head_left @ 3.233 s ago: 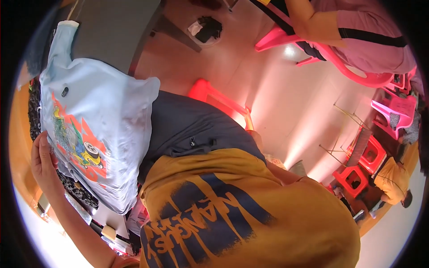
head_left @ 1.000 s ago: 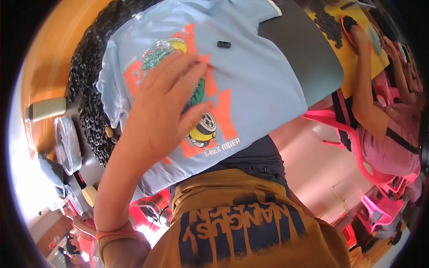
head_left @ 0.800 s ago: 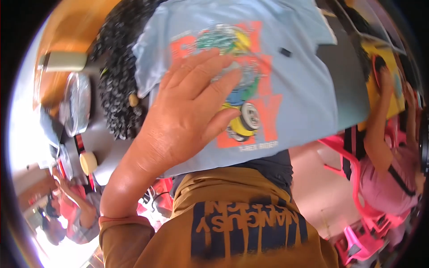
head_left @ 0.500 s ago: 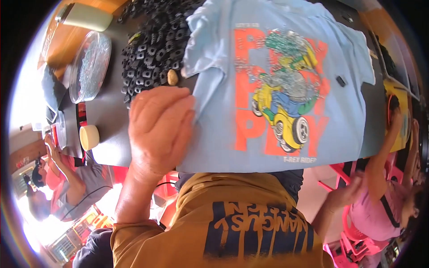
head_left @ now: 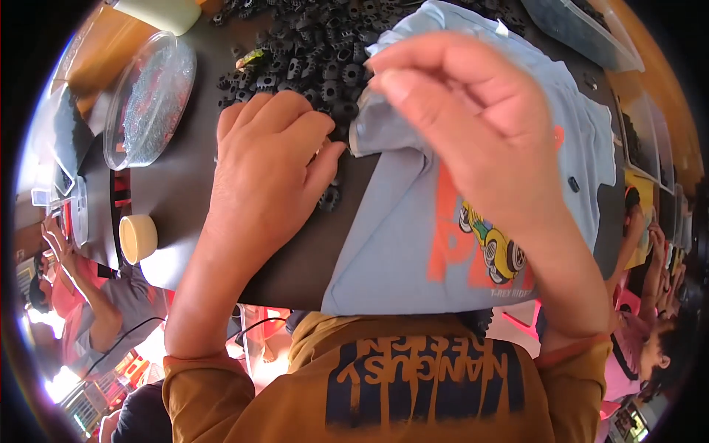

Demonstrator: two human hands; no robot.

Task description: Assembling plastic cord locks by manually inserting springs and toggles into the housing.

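My left hand (head_left: 269, 166) rests at the near edge of a heap of small black ridged plastic parts (head_left: 317, 63). Its fingers curl down and a sliver of something pale shows beside the thumb, too little to name. Raised above a light blue printed T-shirt (head_left: 391, 244), my right hand (head_left: 480, 111) has thumb and forefinger pinched together; whatever is between them is too small to make out. The shirt lies flat, its left sleeve against the heap, and my right hand and forearm cover much of its print. One loose black part (head_left: 574, 184) sits on the shirt's right side.
Left of the heap stands a clear oval tub (head_left: 111, 140) of tiny shiny clear pieces. A round cream container (head_left: 138, 238) is near the table's left edge. Clear bins (head_left: 591, 33) line the far right. Other people sit at both sides.
My right hand has come up from below the table's right edge to above the shirt. The left hand has moved farther into the heap's edge. The shirt's left edge now lies farther right.
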